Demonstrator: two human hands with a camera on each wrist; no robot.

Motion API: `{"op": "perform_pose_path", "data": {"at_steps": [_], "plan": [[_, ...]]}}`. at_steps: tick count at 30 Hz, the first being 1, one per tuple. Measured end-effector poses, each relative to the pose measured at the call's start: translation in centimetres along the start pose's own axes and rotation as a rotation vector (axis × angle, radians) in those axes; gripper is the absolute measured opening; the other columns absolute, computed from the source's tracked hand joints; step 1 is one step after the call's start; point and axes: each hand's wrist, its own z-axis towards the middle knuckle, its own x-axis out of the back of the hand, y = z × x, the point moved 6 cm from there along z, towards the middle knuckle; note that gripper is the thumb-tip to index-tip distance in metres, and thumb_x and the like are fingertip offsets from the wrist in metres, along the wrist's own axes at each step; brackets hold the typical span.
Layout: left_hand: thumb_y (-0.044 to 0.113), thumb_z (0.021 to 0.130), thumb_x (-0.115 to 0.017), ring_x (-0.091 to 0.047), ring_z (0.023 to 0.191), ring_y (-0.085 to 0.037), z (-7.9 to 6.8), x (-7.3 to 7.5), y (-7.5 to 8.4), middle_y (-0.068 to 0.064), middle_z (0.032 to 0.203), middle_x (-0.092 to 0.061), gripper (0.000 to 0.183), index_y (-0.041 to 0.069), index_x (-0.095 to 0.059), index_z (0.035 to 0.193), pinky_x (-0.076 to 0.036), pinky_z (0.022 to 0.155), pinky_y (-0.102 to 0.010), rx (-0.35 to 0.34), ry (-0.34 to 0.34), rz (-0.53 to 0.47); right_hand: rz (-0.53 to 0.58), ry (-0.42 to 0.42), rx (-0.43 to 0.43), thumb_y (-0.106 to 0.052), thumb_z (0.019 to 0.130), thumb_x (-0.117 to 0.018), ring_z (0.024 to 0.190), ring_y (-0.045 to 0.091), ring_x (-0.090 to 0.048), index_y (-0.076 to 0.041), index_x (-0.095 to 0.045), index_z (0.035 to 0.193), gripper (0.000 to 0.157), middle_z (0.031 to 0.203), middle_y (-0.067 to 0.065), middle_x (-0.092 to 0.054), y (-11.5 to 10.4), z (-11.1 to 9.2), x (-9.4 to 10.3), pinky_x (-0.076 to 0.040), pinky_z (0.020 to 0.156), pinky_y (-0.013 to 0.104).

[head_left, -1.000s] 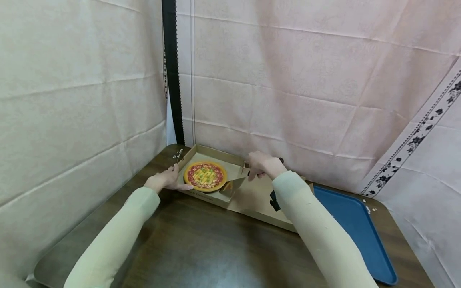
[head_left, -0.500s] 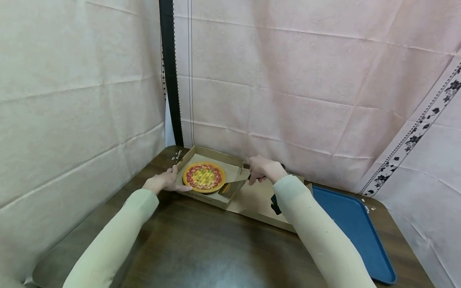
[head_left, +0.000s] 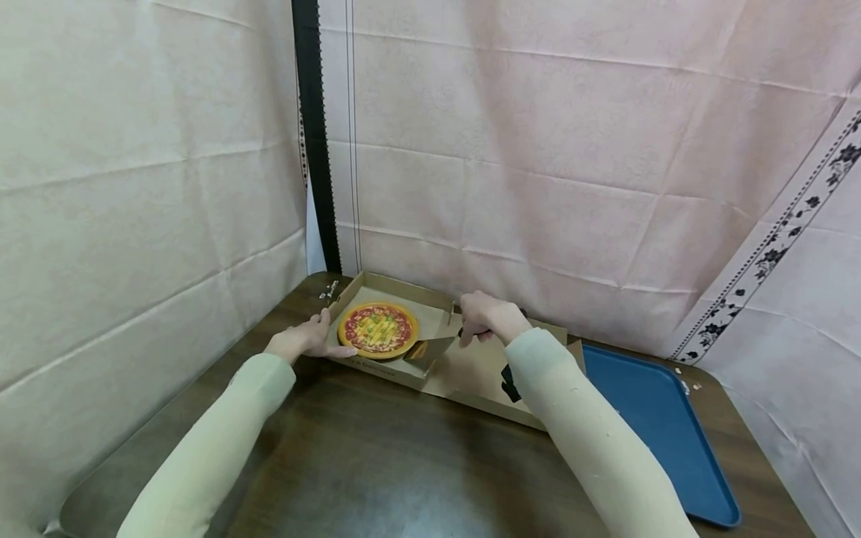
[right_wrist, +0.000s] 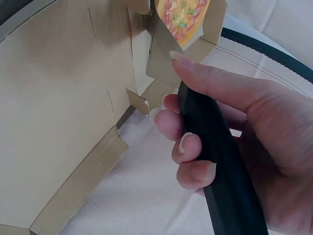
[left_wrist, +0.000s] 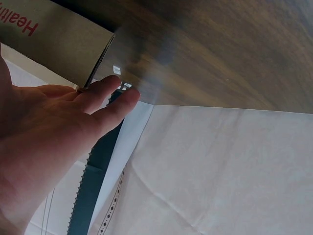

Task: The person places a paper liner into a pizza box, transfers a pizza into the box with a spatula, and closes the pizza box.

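A round toy-looking pizza with a yellow-orange rim lies in the left half of an open cardboard pizza box. My left hand rests at the box's front left corner, thumb stretched along the front wall close to the pizza's edge. Its visible fingers look fairly straight in the left wrist view, beside the box wall. My right hand grips the black handle of a pizza server. The server's broad shiny blade points left, its tip at the pizza's right edge; whether it goes underneath cannot be told.
The box lid lies spread to the right, with a black object on it, partly behind my right sleeve. A blue tray stands at the right of the brown table. Cloth curtains hang behind and at the left.
My right hand and the server have shifted slightly, and the blade remains at the pizza's right edge. The whole view has drifted a little left. My left hand keeps its place on the box.
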Motion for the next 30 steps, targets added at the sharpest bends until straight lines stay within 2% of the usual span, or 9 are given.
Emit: {"op": "perform_pose_path", "data": {"at_steps": [9,17,24,30], "plan": [[0.072,0.081,-0.057,-0.022,0.141,-0.052,-0.1,0.0,0.1,-0.036,0.155,-0.009,0.123,-0.008,0.003,0.151,-0.018,0.111,-0.069,-0.002,0.007,-0.003,0.034,-0.034,-0.008,-0.023,0.079,-0.080,0.045,0.012,-0.046,-0.010,-0.053,0.075,0.031,0.054,-0.001,-0.049,-0.5,-0.2,-0.3,-0.042,0.042,0.022],[0.072,0.081,-0.057,-0.022,0.141,-0.052,-0.1,0.0,0.1,-0.036,0.155,-0.008,0.123,-0.009,0.004,0.151,-0.018,0.111,-0.069,-0.004,0.007,-0.005,-0.004,-0.049,-0.023,-0.024,0.078,-0.081,0.044,0.012,-0.047,-0.010,-0.056,0.069,0.030,0.051,0.000,-0.049,-1.2,-0.1,-0.4,-0.042,0.041,0.023],[0.072,0.081,-0.057,-0.021,0.142,-0.051,0.0,0.1,0.1,-0.036,0.155,-0.008,0.123,-0.009,0.004,0.150,-0.020,0.112,-0.068,-0.004,0.018,-0.003,-0.068,-0.057,-0.045,-0.024,0.079,-0.080,0.044,0.013,-0.048,-0.010,-0.061,0.073,0.025,0.053,0.003,-0.053,-1.8,0.0,-0.3,-0.042,0.043,0.025],[0.072,0.081,-0.057,-0.019,0.142,-0.051,-0.1,-0.1,0.0,-0.035,0.156,-0.007,0.123,-0.008,0.005,0.151,-0.018,0.111,-0.069,-0.004,0.006,-0.018,-0.081,-0.077,-0.052,-0.021,0.080,-0.078,0.044,0.013,-0.048,-0.010,-0.063,0.078,0.019,0.054,0.004,-0.054,-2.3,-0.2,-0.3,-0.042,0.042,0.025]]}}
